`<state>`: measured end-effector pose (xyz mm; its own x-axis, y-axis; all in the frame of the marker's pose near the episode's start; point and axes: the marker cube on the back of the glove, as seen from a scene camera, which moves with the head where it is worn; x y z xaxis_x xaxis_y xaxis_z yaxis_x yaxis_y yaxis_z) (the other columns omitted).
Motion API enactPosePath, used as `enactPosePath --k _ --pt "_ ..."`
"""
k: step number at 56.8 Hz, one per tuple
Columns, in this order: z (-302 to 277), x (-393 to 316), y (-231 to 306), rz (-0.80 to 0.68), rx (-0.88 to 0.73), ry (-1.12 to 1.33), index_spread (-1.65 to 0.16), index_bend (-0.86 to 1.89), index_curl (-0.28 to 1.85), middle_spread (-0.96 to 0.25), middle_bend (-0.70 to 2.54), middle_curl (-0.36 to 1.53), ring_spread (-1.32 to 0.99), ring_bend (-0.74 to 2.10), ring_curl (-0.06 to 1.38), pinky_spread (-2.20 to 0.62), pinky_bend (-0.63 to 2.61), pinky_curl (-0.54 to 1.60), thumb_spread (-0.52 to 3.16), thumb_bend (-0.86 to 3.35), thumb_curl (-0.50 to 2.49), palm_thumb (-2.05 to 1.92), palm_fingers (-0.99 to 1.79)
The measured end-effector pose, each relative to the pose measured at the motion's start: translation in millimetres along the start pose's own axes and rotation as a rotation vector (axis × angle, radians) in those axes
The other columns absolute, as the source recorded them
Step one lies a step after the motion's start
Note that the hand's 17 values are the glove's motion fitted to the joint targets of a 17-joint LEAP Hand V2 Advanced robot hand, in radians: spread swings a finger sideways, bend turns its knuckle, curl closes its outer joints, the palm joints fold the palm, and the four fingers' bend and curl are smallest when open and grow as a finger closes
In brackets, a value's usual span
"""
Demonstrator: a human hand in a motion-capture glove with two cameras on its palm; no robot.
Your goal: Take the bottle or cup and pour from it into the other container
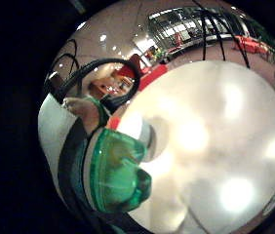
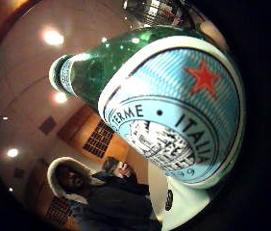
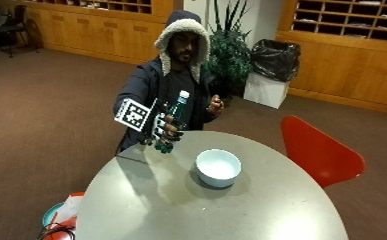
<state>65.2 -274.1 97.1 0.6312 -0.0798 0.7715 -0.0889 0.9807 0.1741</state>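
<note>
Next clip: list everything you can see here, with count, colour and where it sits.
bottle: one, green glass with a pale blue label and a pale cap, held upright above the table's far edge
bowl: one, white, standing on the table near its middle, apart from the bottle
table: one, round, grey
chair: one, red, beside the table
plant: one, dark green, behind the person
bin: one, white with a black bag, by the wooden wall
right hand: one, black glove, grips the bottle's lower body
left hand: one, bare, raised near the chest, holding nothing
</note>
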Motion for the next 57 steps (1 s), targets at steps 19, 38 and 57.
enactPosePath --k 19,38,57 --pt "31.4 -37.7 11.0 -0.057 -0.167 0.683 -0.32 0.09 0.25 -0.23 0.35 0.46 -0.19 0.61 0.42 0.01 0.4 0.38 0.5 -0.04 0.61 0.97 1.11" --pt "61.2 -67.3 -17.6 -0.11 -0.369 1.246 -0.33 0.1 0.24 -0.23 0.35 0.47 -0.18 0.6 0.42 0.03 0.41 0.38 0.51 -0.04 0.62 0.98 1.11" --pt "114.3 -66.3 -27.9 -0.204 -0.501 1.664 -0.33 0.1 0.24 -0.23 0.35 0.47 -0.19 0.59 0.42 0.04 0.4 0.38 0.51 -0.04 0.63 0.98 1.11"
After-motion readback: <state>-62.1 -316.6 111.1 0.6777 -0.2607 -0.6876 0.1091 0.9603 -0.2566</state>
